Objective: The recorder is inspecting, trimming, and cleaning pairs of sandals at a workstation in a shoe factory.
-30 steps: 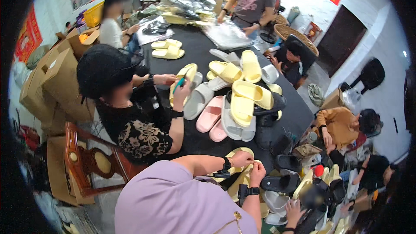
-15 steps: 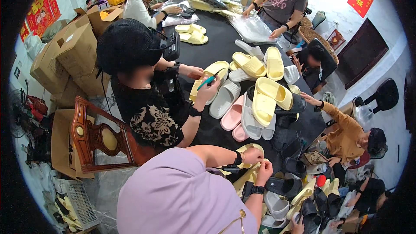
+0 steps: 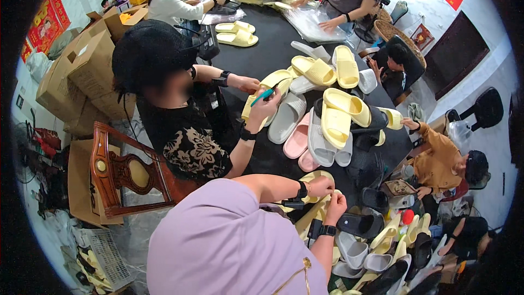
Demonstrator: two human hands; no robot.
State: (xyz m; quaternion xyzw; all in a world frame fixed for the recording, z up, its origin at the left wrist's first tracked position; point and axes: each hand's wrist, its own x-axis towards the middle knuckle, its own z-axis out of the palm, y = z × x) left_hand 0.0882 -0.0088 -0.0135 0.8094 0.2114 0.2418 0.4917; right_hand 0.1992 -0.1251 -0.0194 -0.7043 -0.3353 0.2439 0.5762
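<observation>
Both of my hands meet over yellow slippers at the near edge of the black table. My left hand (image 3: 321, 186) is closed, fingertips pinched above a yellow slipper (image 3: 312, 176). Close beside it, my right hand (image 3: 337, 206) also pinches, above a second yellow slipper (image 3: 307, 223) lying between my forearms. Whatever sits between my fingertips is too small to make out. Just beyond lie pink slippers (image 3: 298, 137) and grey slippers (image 3: 321, 147), with a yellow slipper (image 3: 335, 129) stacked on top.
At my left, a co-worker holds a teal-handled tool (image 3: 264, 96) against a yellow slipper. A wooden chair (image 3: 134, 177) stands behind that person. Black slippers (image 3: 357, 224) and grey ones crowd the right. Plastic bags (image 3: 314, 24) lie at the far end.
My hands have shifted slightly up and stay close together, pinched. Across the table, the person in the orange-brown top now grips a yellow slipper and has drawn it toward the right.
</observation>
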